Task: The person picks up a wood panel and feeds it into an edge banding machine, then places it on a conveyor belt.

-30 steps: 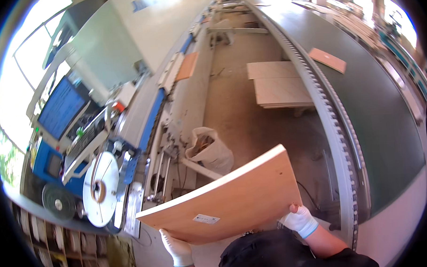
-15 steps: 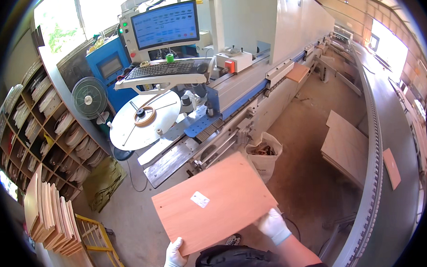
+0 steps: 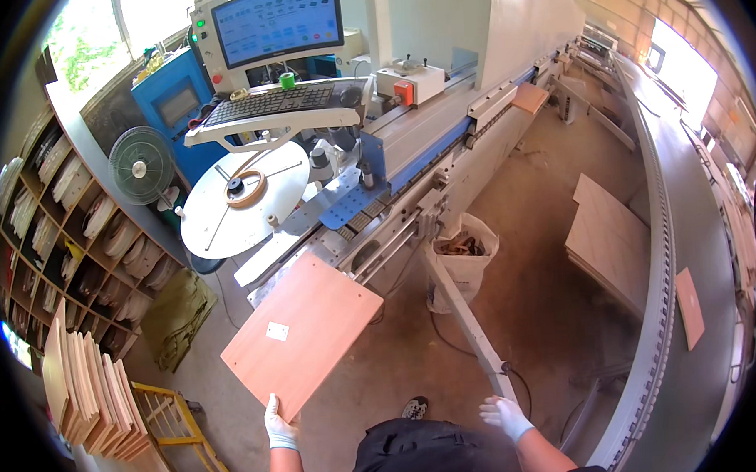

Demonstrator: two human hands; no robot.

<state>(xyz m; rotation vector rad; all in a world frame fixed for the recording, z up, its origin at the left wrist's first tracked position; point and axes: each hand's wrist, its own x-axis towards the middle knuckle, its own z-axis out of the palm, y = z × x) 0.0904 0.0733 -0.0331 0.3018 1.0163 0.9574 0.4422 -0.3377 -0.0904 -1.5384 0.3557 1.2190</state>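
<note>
A flat rectangular wooden board (image 3: 323, 329) with a small white label hangs tilted in front of me, its far edge overlapping the near end of the machine bed. My left hand (image 3: 280, 424), in a white glove, is closed on the board's near corner, thumb on top; the fingers underneath are hidden. My right hand (image 3: 505, 416), also gloved, is off the board, fingers apart and holding nothing. It is beside the lower end of a grey metal bar (image 3: 473, 337); whether it touches the bar I cannot tell.
Beyond the board are a round white reel table (image 3: 285, 185), a keyboard (image 3: 282, 104) and a monitor (image 3: 279, 27). A white sack (image 3: 463, 275) of scraps stands by the machine. Boards are stacked at left (image 3: 92, 396); a curved conveyor (image 3: 702, 225) runs along the right.
My right hand has let go of the board and moved slightly right. The board has swung left and turned in my left hand, uncovering the grey bar. The view has shifted slightly.
</note>
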